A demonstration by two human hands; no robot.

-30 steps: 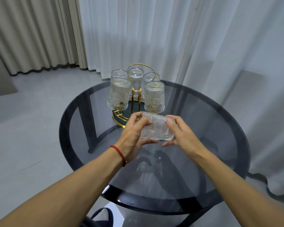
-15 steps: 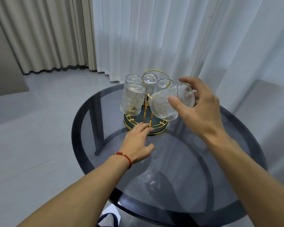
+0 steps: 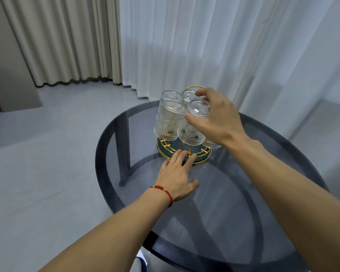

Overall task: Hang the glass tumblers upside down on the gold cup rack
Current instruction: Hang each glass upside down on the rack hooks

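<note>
The gold cup rack (image 3: 165, 152) with a round teal base stands on the far side of the glass table (image 3: 234, 193). Several embossed glass tumblers hang on it upside down, one at the front left (image 3: 168, 120). My right hand (image 3: 218, 118) grips another tumbler (image 3: 192, 128) by its base, upside down, over the front of the rack. My left hand (image 3: 177, 173) lies flat on the table, fingers apart, with the fingertips touching the front rim of the rack's base. It holds nothing.
The round smoked-glass table has a black rim (image 3: 98, 154) and dark legs under it. White sheer curtains (image 3: 204, 46) hang just behind the rack, beige curtains (image 3: 67, 40) to the left. Grey floor lies on the left.
My right hand has turned the tumbler from lying sideways to upside down and brought it onto the front of the rack. My left hand slid forward to the rack's base.
</note>
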